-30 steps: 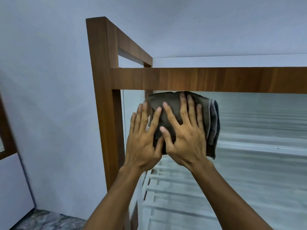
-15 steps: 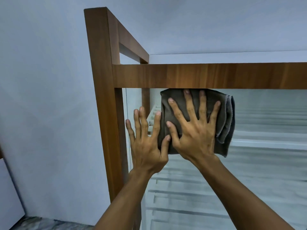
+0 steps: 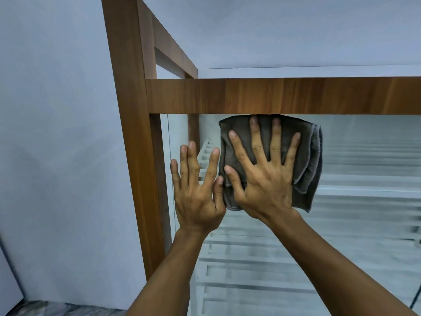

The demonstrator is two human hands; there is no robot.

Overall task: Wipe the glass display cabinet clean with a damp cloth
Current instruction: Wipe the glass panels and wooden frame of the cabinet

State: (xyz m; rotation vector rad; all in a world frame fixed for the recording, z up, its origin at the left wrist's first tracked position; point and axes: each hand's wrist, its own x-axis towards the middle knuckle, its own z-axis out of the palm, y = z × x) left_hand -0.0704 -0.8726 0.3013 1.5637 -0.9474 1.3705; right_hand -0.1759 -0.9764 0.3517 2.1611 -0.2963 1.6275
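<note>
A folded dark grey cloth (image 3: 312, 165) lies flat against the cabinet's front glass pane (image 3: 364, 201), its top edge just under the wooden top rail (image 3: 284, 95). My right hand (image 3: 264, 176) presses on the cloth with fingers spread and straight. My left hand (image 3: 197, 190) rests flat on the bare glass just left of the cloth, fingers straight, its thumb touching the cloth's left edge. The cabinet's wooden corner post (image 3: 129, 133) stands to the left of both hands.
A plain pale wall (image 3: 57, 133) fills the left side and the top. White slatted shelves (image 3: 250, 270) show through the glass inside the cabinet. A strip of marbled floor (image 3: 57, 310) is at the bottom left.
My right hand has slid the cloth to the right along the glass, under the top rail. My left hand has come off the cloth and now lies on the bare glass.
</note>
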